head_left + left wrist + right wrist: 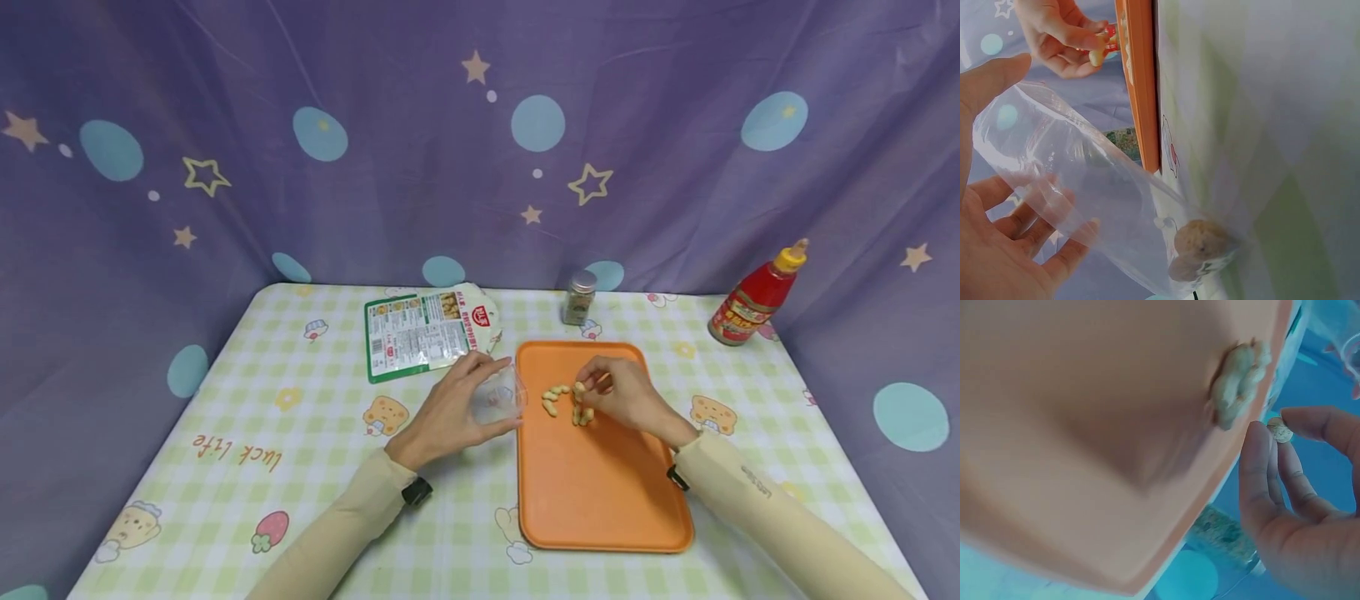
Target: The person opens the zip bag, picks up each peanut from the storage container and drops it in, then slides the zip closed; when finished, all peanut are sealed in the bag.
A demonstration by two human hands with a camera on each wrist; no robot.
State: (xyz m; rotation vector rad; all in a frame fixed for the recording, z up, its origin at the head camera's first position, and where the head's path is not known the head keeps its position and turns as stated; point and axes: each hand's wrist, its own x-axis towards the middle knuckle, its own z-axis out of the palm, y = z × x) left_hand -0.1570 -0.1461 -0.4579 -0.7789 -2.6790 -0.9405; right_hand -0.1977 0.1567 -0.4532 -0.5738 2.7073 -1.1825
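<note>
My left hand [456, 404] grips a clear thin-walled plastic cup [1085, 162] tipped on its side, its mouth toward the tray's left edge. A rounded brown shape [1202, 240] shows at the cup's lower end in the left wrist view. Between thumb and fingertips, my right hand [622, 392] pinches a peanut [1280, 429] above the orange tray [600, 492]. Several unshelled peanuts [553, 396] lie on the tray, left of and beneath that hand. In the right wrist view a few peanuts [1238, 381] sit close together on the tray surface.
Behind the left hand lies a flat green-and-white food pouch [420, 333]. A small spice jar [579, 298] stands past the tray's far edge. At the back right is a red sauce bottle [752, 300] with a yellow cap. A checked cloth [315, 467] covers the table.
</note>
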